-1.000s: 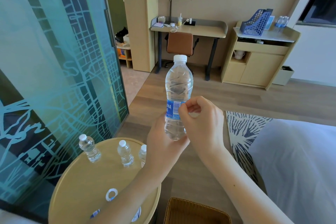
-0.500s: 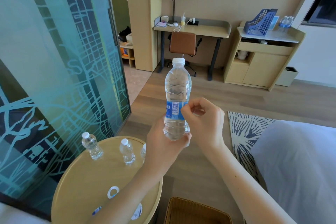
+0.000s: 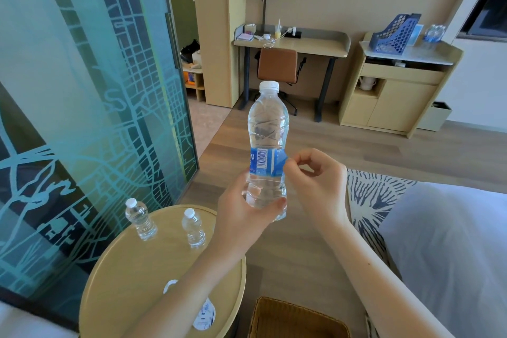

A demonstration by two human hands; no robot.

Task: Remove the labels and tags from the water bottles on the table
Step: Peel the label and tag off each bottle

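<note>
I hold a clear water bottle with a white cap upright in front of me. My left hand grips its lower part from the left. A blue label with a barcode wraps its middle. My right hand pinches the label's right edge between thumb and forefinger. Two small unlabelled bottles, one to the left and one to the right, stand at the back of the round wooden table. Loose white tags lie on the table near my left forearm.
A patterned glass partition stands close on the left. A wicker basket sits on the floor below my arms. A bed fills the right. A desk with chair and a cabinet line the far wall.
My right hand has shifted a little to the right along the label, its thumb and forefinger now at the label's right edge. The bottle stays upright in my left hand.
</note>
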